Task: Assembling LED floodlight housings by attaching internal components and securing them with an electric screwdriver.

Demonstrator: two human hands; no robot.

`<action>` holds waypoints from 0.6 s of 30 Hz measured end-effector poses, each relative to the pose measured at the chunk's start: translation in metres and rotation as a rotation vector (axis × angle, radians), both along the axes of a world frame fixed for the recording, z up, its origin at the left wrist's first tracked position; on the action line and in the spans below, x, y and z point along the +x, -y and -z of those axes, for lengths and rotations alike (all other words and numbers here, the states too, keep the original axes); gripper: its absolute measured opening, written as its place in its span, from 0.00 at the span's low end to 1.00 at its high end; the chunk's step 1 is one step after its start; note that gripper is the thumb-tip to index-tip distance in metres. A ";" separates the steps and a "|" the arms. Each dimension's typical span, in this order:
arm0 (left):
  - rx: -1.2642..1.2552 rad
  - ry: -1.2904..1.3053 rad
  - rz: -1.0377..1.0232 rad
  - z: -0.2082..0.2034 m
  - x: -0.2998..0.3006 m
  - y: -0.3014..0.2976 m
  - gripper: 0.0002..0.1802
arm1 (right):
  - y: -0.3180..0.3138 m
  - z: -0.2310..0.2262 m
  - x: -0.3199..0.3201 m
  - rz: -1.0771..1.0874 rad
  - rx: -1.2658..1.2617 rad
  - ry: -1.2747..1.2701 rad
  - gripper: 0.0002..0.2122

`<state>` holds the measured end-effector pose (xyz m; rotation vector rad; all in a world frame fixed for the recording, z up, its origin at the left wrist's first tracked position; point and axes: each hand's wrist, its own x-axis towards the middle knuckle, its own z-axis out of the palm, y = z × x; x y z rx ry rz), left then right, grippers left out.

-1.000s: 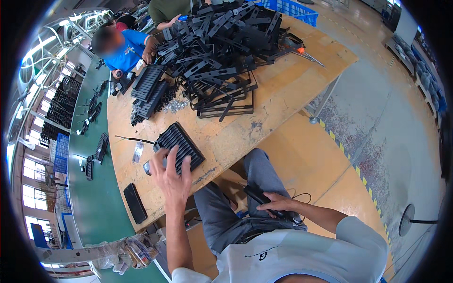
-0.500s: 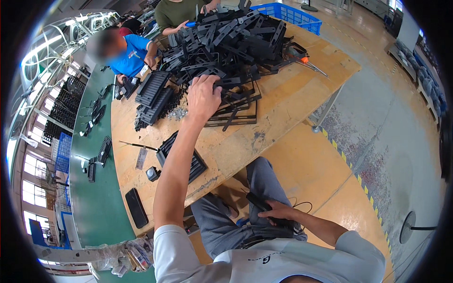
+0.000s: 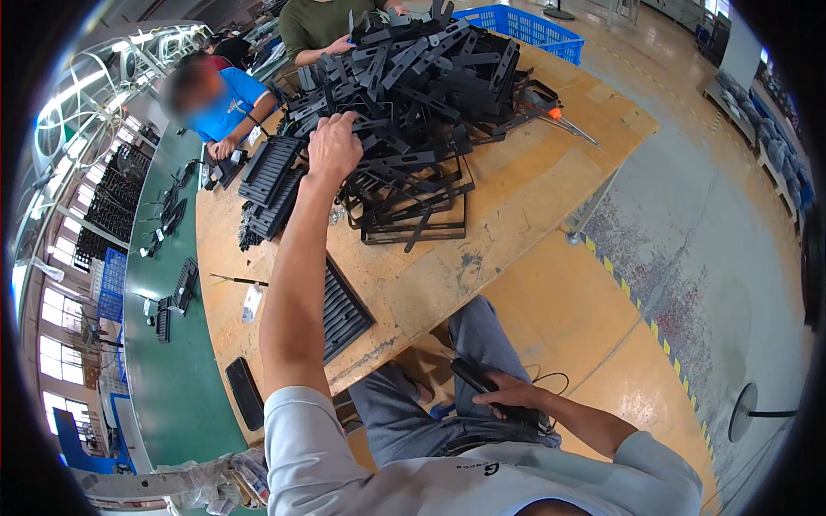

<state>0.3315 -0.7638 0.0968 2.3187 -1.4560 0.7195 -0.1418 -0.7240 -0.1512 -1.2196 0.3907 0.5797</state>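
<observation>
My left hand (image 3: 334, 148) reaches to the near left edge of a big pile of black metal brackets (image 3: 422, 77). Its fingers are curled down; what they hold, if anything, is hidden. U-shaped bracket frames (image 3: 416, 234) lie stacked just right of my left forearm. Over my lap, my right hand (image 3: 509, 393) is wrapped round a black corded electric screwdriver (image 3: 471, 373), its bit toward the table. Partly behind my left forearm lies a black finned housing (image 3: 346, 311). More finned housings (image 3: 271, 168) are stacked left of my left hand.
A black phone (image 3: 245, 393) and a cable end (image 3: 239, 280) lie at the table's left. An orange-handled screwdriver (image 3: 559, 116) is near the right edge. Across the table sit a person in blue (image 3: 237, 99) and one in green (image 3: 318, 30). A blue crate (image 3: 525, 34) stands behind.
My left hand has moved left and farther away, from above the bracket frames to the pile's left edge. My right hand stays in place with the electric screwdriver.
</observation>
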 end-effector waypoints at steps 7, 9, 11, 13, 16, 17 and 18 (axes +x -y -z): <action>0.358 0.135 0.015 -0.001 0.019 0.009 0.10 | -0.005 0.002 -0.001 0.031 0.029 -0.042 0.18; 0.322 0.234 -0.026 -0.002 0.026 0.007 0.09 | -0.005 0.008 0.001 0.028 0.030 -0.064 0.19; 0.163 0.434 -0.032 -0.011 0.042 0.000 0.07 | -0.006 0.006 -0.001 -0.002 0.045 -0.096 0.21; -0.023 0.529 -0.011 -0.034 0.055 -0.009 0.06 | -0.001 -0.004 0.002 0.074 0.017 -0.113 0.23; -0.272 0.489 0.125 -0.091 0.054 -0.030 0.03 | 0.001 -0.002 0.007 0.076 0.038 -0.113 0.23; -0.256 0.498 0.283 -0.106 0.033 -0.039 0.01 | 0.003 -0.010 0.008 0.085 0.026 -0.119 0.23; -0.247 0.500 0.270 -0.117 0.017 -0.060 0.01 | 0.003 -0.010 0.010 0.069 0.031 -0.118 0.23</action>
